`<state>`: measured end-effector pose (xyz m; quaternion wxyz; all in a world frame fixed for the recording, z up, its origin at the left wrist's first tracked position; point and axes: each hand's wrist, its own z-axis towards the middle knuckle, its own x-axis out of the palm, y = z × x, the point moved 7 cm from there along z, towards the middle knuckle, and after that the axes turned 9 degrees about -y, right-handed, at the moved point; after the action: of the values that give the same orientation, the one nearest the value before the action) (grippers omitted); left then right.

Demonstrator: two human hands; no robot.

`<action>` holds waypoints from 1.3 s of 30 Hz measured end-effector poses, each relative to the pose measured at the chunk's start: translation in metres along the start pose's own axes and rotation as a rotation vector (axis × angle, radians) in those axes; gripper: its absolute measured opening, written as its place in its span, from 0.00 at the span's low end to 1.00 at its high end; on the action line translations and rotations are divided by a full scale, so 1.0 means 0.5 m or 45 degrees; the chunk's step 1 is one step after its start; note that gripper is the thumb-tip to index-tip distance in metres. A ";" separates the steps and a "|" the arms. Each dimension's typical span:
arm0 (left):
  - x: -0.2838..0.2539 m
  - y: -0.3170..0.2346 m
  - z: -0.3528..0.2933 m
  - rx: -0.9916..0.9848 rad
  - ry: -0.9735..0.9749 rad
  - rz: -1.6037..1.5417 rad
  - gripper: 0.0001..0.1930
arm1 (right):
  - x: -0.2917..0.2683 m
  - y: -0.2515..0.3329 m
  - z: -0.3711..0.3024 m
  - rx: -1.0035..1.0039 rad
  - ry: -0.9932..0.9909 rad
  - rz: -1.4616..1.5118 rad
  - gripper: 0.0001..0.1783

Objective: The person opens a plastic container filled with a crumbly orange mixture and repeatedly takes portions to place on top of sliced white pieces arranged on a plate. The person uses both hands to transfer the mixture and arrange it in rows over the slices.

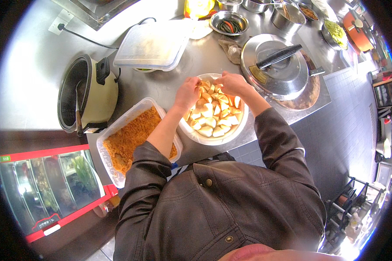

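A round white bowl [244, 126] in front of me is full of pale yellow cut chunks [211, 115], wedge-like and glossy; I cannot tell what food they are. Over its far left rim, my left hand [188, 92] is closed, fingertips together among the chunks. My right hand [233, 83] reaches the far right rim with its fingers curled inward, close to the left fingertips. Whatever is pinched in either hand is hidden by the fingers. Left of the bowl, beneath my left forearm, stands a clear plastic tub [111, 167] of orange crumbly food [133, 135].
A cooker pot [104, 93] with a ladle stands at the left, near a translucent lidded box [152, 45]. To the right, a lidded steel pan [270, 69] with a black handle rests on a round board [311, 89]. A steel bowl of peppers [229, 22] is behind.
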<state>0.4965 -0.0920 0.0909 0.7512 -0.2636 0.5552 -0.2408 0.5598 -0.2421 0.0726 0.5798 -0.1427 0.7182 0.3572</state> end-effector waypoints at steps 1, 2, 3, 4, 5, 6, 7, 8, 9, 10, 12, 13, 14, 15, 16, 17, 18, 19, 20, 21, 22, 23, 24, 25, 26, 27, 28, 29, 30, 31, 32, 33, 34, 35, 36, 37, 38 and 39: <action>-0.002 0.000 0.000 0.006 -0.005 -0.006 0.09 | -0.001 -0.001 0.003 0.000 0.013 -0.001 0.20; -0.004 0.001 -0.002 -0.001 -0.007 0.006 0.09 | -0.002 -0.003 0.006 0.000 0.026 -0.003 0.18; -0.010 -0.005 -0.001 -0.007 -0.009 0.014 0.09 | -0.004 -0.005 0.008 0.002 0.038 -0.008 0.17; -0.013 -0.008 -0.001 -0.012 -0.012 0.023 0.09 | -0.004 -0.007 0.008 0.021 0.047 -0.021 0.15; -0.014 -0.008 -0.001 -0.011 -0.018 0.016 0.09 | -0.004 -0.009 0.008 0.040 0.055 -0.035 0.13; -0.016 -0.008 -0.002 -0.012 -0.027 0.010 0.09 | -0.004 -0.011 0.009 0.055 0.065 -0.050 0.12; -0.018 -0.008 -0.003 -0.013 -0.035 0.003 0.09 | -0.005 -0.011 0.010 0.037 0.014 -0.044 0.12; -0.020 -0.010 -0.003 -0.001 -0.041 -0.002 0.09 | -0.001 -0.014 0.010 0.020 -0.037 -0.037 0.13; -0.023 -0.012 -0.003 0.010 -0.047 -0.007 0.09 | -0.001 -0.012 0.009 0.002 -0.087 -0.030 0.13; -0.025 -0.013 -0.003 0.021 -0.052 -0.012 0.09 | 0.001 -0.014 0.007 0.024 -0.121 -0.021 0.14; -0.025 -0.013 -0.003 0.040 -0.062 0.029 0.09 | 0.006 -0.016 -0.001 0.069 -0.189 0.000 0.15; -0.026 -0.014 -0.003 0.049 -0.067 0.051 0.09 | 0.009 -0.016 -0.004 0.050 -0.213 0.023 0.15; -0.027 -0.014 -0.004 0.051 -0.073 0.040 0.09 | 0.010 -0.018 -0.008 0.032 -0.238 0.045 0.16; -0.027 -0.014 -0.006 0.053 -0.076 0.028 0.09 | 0.006 -0.013 -0.012 0.014 -0.261 0.067 0.17; -0.028 -0.015 -0.008 0.055 -0.080 0.016 0.09 | 0.004 -0.014 -0.014 0.055 -0.267 0.098 0.17; -0.028 -0.013 -0.009 0.039 -0.074 0.009 0.09 | 0.001 -0.015 -0.015 0.096 -0.272 0.129 0.18; -0.027 -0.014 -0.009 0.028 -0.065 0.001 0.09 | -0.003 -0.015 -0.018 0.142 -0.281 0.159 0.18; -0.025 -0.014 -0.009 0.018 -0.055 -0.007 0.09 | 0.000 -0.014 -0.018 0.190 -0.318 0.180 0.18; -0.023 -0.015 -0.008 0.028 -0.056 -0.005 0.09 | 0.010 -0.011 -0.017 0.238 -0.357 0.201 0.18; -0.024 -0.015 -0.009 0.036 -0.059 0.002 0.09 | 0.010 -0.006 -0.016 0.281 -0.394 0.225 0.17; -0.025 -0.015 -0.010 0.044 -0.062 0.009 0.09 | 0.011 -0.001 -0.015 0.270 -0.361 0.233 0.17; -0.025 -0.013 -0.010 0.040 -0.060 0.008 0.09 | 0.011 0.002 -0.015 0.260 -0.329 0.241 0.16; -0.025 -0.013 -0.011 0.038 -0.058 0.007 0.09 | 0.008 0.006 -0.015 0.250 -0.296 0.248 0.16; -0.026 -0.013 -0.011 0.034 -0.056 0.005 0.08 | 0.008 0.008 -0.015 0.221 -0.272 0.262 0.15; -0.026 -0.011 -0.012 0.031 -0.056 0.013 0.08 | 0.008 0.005 -0.017 0.191 -0.248 0.276 0.15; -0.025 -0.009 -0.012 0.030 -0.057 0.019 0.08 | 0.007 0.003 -0.017 0.162 -0.225 0.289 0.15; -0.024 -0.007 -0.013 0.027 -0.058 0.025 0.08 | 0.007 -0.003 -0.015 0.166 -0.225 0.262 0.15; -0.023 -0.006 -0.012 0.029 -0.062 0.020 0.08 | 0.010 -0.008 -0.011 0.169 -0.224 0.236 0.14; -0.021 -0.004 -0.012 0.031 -0.065 0.014 0.08 | 0.014 -0.013 -0.010 0.176 -0.225 0.210 0.14; -0.020 -0.003 -0.012 0.034 -0.067 0.008 0.08 | 0.019 -0.013 -0.010 0.169 -0.256 0.204 0.14; -0.018 -0.001 -0.012 0.035 -0.062 0.003 0.08 | 0.024 -0.011 -0.011 0.163 -0.288 0.197 0.14; -0.017 0.001 -0.012 0.034 -0.058 -0.001 0.08 | 0.022 -0.004 -0.012 0.154 -0.318 0.193 0.13; -0.017 0.002 -0.013 0.033 -0.054 -0.005 0.08 | 0.023 -0.001 -0.011 0.163 -0.298 0.181 0.14; -0.015 0.004 -0.013 0.028 -0.047 0.010 0.08 | 0.024 0.002 -0.010 0.173 -0.278 0.170 0.14; -0.015 0.003 -0.013 0.023 -0.040 0.025 0.08 | 0.023 0.007 -0.010 0.183 -0.260 0.159 0.14; -0.014 0.002 -0.012 0.019 -0.033 0.040 0.08 | 0.023 0.009 -0.010 0.185 -0.277 0.156 0.14; -0.011 -0.001 -0.011 0.054 -0.013 0.039 0.08 | 0.024 0.011 -0.010 0.188 -0.294 0.153 0.14; -0.011 -0.006 -0.010 0.086 0.004 0.039 0.07 | 0.019 0.018 -0.012 0.187 -0.310 0.150 0.15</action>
<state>0.4902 -0.0912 0.0955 0.7623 -0.2293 0.5520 -0.2484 0.5471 -0.2376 0.0671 0.6494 -0.0130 0.6740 0.3518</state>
